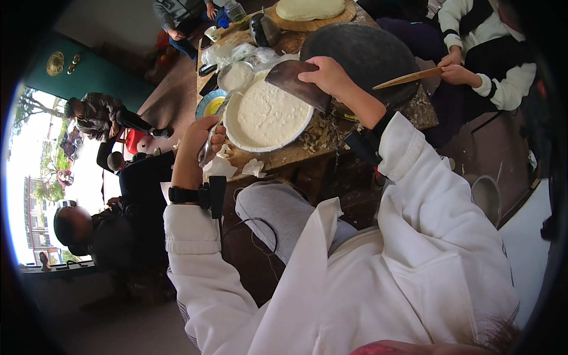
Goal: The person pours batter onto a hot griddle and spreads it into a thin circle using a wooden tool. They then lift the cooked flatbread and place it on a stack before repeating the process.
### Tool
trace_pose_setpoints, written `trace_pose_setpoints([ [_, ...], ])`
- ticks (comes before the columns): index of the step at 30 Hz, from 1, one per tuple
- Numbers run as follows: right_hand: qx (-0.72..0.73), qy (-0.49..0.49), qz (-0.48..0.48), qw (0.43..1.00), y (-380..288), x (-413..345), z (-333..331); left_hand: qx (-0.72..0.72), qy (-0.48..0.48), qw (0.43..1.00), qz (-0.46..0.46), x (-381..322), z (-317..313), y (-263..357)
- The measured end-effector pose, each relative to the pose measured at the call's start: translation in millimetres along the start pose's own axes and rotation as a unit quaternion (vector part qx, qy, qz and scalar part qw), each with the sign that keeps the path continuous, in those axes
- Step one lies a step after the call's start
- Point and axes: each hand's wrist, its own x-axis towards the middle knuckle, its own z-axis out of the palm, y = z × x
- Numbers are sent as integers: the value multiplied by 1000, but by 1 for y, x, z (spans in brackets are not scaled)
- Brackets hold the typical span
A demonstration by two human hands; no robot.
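My left hand [205,137] grips the metal handle of a ladle [236,76], whose bowl holds pale batter beside the basin's upper left rim. In my right hand [330,77] is a dark, flat scraper [295,80], tilted over the right side of the basin. Below both tools stands a white basin [251,148] of thick, lumpy batter [273,113]. Just beyond my right hand lies a large round black griddle [361,55]. Whether the scraper touches the batter, I cannot tell.
On the wooden table [284,162] are a blue-rimmed bowl with yellow liquid [214,105], plastic bags [235,55], a kettle [262,31] and a round board [306,23] with a pale flat round. Dry scraps lie near the front edge. At right, a person's hands [457,71] hold a wooden spatula [406,78] over the griddle.
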Motion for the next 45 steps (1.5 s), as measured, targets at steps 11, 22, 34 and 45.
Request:
trace_pose_setpoints([
  [11, 252, -91, 123, 956, -16, 30, 5, -84, -90, 992, -31, -35, -3, -29],
  [22, -151, 63, -175, 971, 24, 20, 14, -80, -86, 993, -30, -53, 5, -23],
  [34, -336, 109, -202, 913, 14, -41, 11, -133, -70, 987, -62, -49, 0, -18],
  [45, -344, 65, -612, 709, -1, -42, 46, -42, -87, 995, -27, -76, 7, -3],
])
